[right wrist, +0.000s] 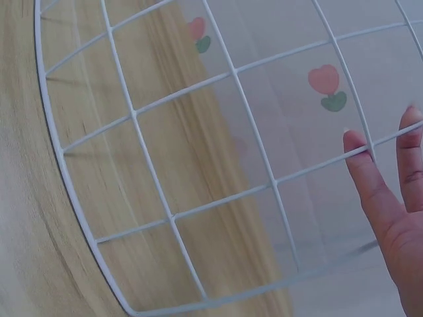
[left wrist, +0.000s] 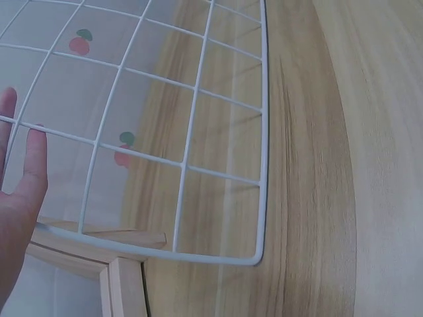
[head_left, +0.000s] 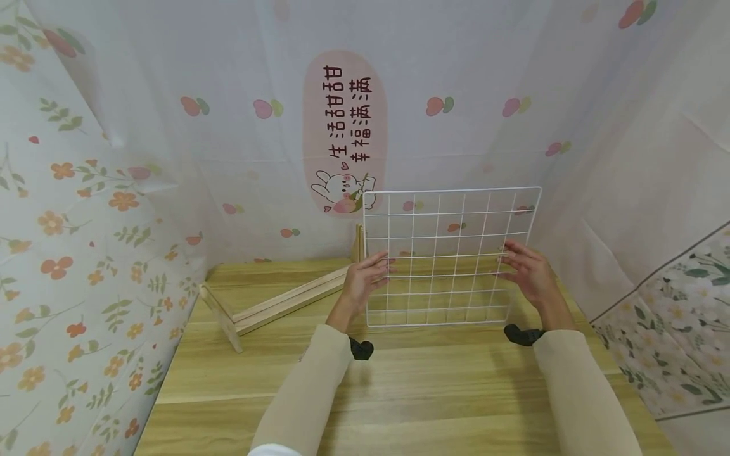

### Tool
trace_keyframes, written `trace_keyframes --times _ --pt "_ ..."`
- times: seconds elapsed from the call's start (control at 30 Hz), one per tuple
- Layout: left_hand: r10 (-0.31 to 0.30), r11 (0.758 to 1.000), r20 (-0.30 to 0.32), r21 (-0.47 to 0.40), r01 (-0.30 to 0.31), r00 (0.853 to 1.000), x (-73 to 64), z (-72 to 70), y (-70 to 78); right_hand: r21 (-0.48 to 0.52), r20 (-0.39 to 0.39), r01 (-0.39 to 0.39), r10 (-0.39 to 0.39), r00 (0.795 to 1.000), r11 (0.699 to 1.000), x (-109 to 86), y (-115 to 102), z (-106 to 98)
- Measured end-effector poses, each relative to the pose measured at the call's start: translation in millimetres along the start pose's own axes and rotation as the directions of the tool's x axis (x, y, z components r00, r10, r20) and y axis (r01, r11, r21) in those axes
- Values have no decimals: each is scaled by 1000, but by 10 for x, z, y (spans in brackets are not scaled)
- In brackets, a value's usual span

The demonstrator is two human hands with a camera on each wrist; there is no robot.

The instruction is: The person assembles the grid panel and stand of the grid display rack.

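Observation:
A white wire grid panel point(head_left: 439, 276) stands tilted up from the table, its lower edge at or close to the wood surface. My left hand point(head_left: 360, 285) holds its left side, with fingers reaching across the outer wires. On the opposite side my right hand point(head_left: 529, 277) holds the right edge. In the left wrist view, the left hand's fingers point(left wrist: 36, 165) lie against the wires, and the thumb is out of sight. The right hand's fingers point(right wrist: 370, 178) appear behind a wire in the right wrist view, fairly straight.
A light wooden stand point(head_left: 291, 301), with a long bar and upright end pieces, lies to the left and reaches behind the grid. The wooden table point(head_left: 433, 392) meets patterned cloth curtains point(head_left: 239, 158) at the back and sides. Dark wrist devices point(head_left: 360, 349) sit on both forearms.

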State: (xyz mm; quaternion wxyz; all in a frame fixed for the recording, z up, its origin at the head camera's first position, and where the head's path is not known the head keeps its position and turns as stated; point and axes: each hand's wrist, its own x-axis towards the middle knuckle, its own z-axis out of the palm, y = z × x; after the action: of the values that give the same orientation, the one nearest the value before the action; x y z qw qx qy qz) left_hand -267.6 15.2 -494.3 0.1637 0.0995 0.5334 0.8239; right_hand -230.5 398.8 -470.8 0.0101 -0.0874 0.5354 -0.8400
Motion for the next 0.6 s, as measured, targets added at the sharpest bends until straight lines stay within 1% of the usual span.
trace_keyframes --times 0.23,0.33,0.43,0.6 --pt "7 999 -9 -34 -7 1000 -9 -16 23 80 29 28 -30 999 996 -19 4 26" --pt "15 999 -10 -28 -15 1000 -19 -23 45 90 28 52 -55 998 995 -24 12 49" --pt "27 999 -15 -25 -27 1000 -24 -19 69 69 20 72 -74 997 995 -18 20 62" --pt "34 998 -13 -43 -34 999 -22 -15 85 -21 -1 81 -81 997 996 10 13 98"
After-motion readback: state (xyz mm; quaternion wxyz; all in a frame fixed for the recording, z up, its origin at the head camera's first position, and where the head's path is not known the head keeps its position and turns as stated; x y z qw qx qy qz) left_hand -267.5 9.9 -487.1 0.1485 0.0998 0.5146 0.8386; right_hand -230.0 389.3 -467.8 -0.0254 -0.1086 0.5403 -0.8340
